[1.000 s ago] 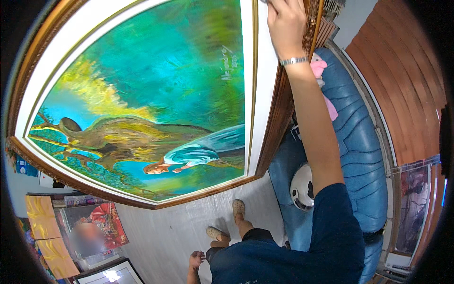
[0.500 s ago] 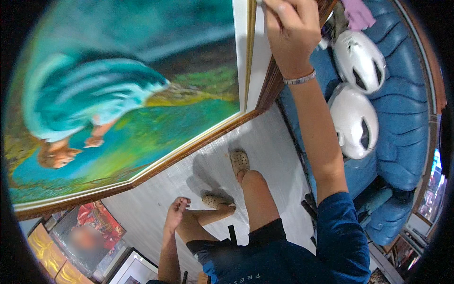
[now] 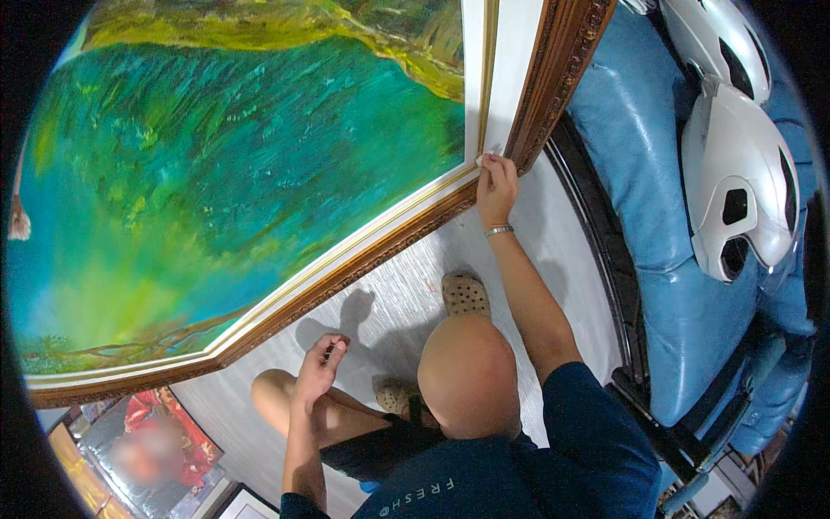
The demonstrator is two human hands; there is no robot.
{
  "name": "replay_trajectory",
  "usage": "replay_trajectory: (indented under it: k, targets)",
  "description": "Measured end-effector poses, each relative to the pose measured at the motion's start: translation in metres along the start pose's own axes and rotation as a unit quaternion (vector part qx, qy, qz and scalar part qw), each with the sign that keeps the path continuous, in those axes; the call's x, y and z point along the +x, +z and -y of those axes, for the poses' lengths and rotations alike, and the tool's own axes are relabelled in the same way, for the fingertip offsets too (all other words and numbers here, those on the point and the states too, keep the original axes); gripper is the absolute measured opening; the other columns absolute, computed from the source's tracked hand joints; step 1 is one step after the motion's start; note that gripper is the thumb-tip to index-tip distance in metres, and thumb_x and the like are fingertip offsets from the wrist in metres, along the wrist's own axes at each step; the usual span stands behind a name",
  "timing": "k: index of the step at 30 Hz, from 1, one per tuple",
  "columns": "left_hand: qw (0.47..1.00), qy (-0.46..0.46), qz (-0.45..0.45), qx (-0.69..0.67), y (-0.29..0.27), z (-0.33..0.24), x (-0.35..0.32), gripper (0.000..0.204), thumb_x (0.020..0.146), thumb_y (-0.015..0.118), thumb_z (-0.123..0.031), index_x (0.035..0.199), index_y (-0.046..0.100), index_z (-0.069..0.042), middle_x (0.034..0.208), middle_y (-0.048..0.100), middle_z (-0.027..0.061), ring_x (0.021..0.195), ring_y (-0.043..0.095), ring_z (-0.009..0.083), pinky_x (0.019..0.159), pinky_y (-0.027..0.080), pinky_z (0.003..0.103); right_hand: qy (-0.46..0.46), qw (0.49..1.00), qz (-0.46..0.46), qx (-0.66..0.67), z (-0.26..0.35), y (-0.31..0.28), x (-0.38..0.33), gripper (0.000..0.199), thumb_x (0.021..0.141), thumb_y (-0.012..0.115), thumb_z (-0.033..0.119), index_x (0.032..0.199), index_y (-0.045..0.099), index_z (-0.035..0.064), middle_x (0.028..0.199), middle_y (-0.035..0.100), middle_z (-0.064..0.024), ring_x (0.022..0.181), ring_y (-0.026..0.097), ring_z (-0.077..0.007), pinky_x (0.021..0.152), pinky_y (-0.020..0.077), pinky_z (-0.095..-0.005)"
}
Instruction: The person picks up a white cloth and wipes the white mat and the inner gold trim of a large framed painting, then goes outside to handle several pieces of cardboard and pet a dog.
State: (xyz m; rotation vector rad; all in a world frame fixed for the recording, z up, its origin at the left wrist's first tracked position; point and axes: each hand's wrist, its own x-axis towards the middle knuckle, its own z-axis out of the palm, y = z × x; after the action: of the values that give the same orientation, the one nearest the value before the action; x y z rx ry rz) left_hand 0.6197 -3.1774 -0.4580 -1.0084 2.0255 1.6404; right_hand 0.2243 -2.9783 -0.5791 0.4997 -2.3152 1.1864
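A large painting point(image 3: 251, 173) in green and teal stands before me, inside a white mat with gold trim and a carved brown wooden frame point(image 3: 346, 278). My right hand point(image 3: 499, 195), a metal band on its wrist, is at the painting's lower right corner. Its fingers are closed on a small white wad point(image 3: 483, 160) that touches the trim; whether it is cloth or paper I cannot tell. Lower left, away from the frame, my left hand point(image 3: 318, 370) is curled with thumb and fingers together. What lies in it, if anything, is hidden.
On the right is a blue leather sofa point(image 3: 666, 320) with white helmets point(image 3: 722, 173) on it. A picture of a person in red point(image 3: 177, 437) leans at lower left, near another framed picture point(image 3: 246, 503). My bent knees and tan clogs point(image 3: 465, 296) are over the grey floor point(image 3: 380, 303).
I have crouched lower, so the painting's lower part fills the view. My right hand has moved down the frame's right side to the corner. My left hand stays low, fingers curled.
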Motion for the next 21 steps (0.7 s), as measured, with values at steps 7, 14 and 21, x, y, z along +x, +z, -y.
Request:
replay_trajectory:
  k: [7, 14, 21]
  targets:
    - [0.998, -0.035, -0.020, -0.054, -0.007, 0.023, -0.020, 0.027, 0.099, 0.055, -0.026, 0.105, 0.060, -0.001, 0.097, 0.063, 0.0041, 0.093, 0.058, 0.0145, 0.087, 0.045, 0.028, 0.013, 0.997, 0.071, -0.036, -0.040, 0.002, -0.034, 0.012, 0.082, 0.059, -0.005, 0.090, 0.061, 0.0023, 0.087, 0.059, -0.0136, 0.085, 0.060, -0.0328, 0.076, 0.0487, -0.0396]
    - [0.998, -0.023, -0.031, -0.043, -0.013, 0.030, -0.010, 0.027, 0.099, 0.055, -0.027, 0.105, 0.059, 0.000, 0.099, 0.064, 0.0052, 0.093, 0.058, 0.0154, 0.087, 0.045, 0.029, 0.130, 0.988, -0.077, 0.022, -0.037, 0.013, -0.021, 0.015, 0.081, 0.060, -0.005, 0.093, 0.064, 0.0020, 0.091, 0.061, -0.0131, 0.082, 0.061, -0.0300, 0.075, 0.0490, -0.0375]
    - [0.998, -0.031, -0.036, -0.050, -0.012, 0.018, -0.021, 0.028, 0.099, 0.055, -0.028, 0.104, 0.059, -0.001, 0.096, 0.063, 0.0040, 0.092, 0.057, 0.0146, 0.087, 0.044, 0.029, 0.191, 0.977, -0.088, 0.042, -0.012, 0.011, 0.001, 0.011, 0.083, 0.061, -0.002, 0.094, 0.064, -0.0005, 0.088, 0.059, -0.0111, 0.074, 0.059, -0.0219, 0.067, 0.0489, -0.0328]
